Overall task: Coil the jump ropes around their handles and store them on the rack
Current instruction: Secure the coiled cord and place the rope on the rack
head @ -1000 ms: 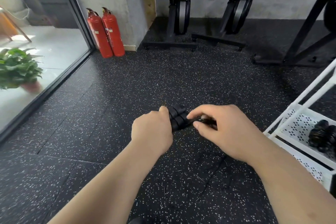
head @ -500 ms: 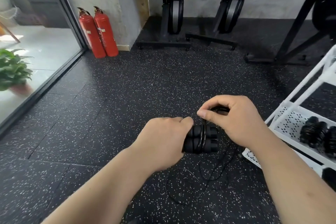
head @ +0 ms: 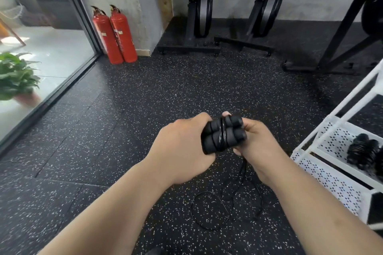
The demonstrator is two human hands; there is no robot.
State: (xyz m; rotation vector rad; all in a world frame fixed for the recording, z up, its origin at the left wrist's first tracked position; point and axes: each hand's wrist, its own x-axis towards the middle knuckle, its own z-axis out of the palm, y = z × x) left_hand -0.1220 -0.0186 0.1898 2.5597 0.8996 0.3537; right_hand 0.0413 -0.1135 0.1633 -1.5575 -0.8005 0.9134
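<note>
The left hand (head: 182, 147) grips the left end of two black foam handles (head: 223, 135), held side by side above the speckled black floor (head: 145, 109), its fingers clamped round them. A few turns of thin black cord (head: 222, 132) cross the middle of both handles. The right hand (head: 262, 145) sits against the handles' right end with its fingers curled in tight, one fingertip showing above the upper handle. The cord comes out from under this palm (the pinch itself is hidden) and hangs down to the floor. There the rest of it lies in loose loops between the two forearms.

To the right stands a white rack (head: 335, 124) with perforated shelves. Coiled black bundles (head: 364, 152) already rest on its upper visible shelf, well apart from the hands. Two red fire extinguishers (head: 116, 35) stand against the wall at the far left, and a green plant (head: 16, 76) shows behind the glass.
</note>
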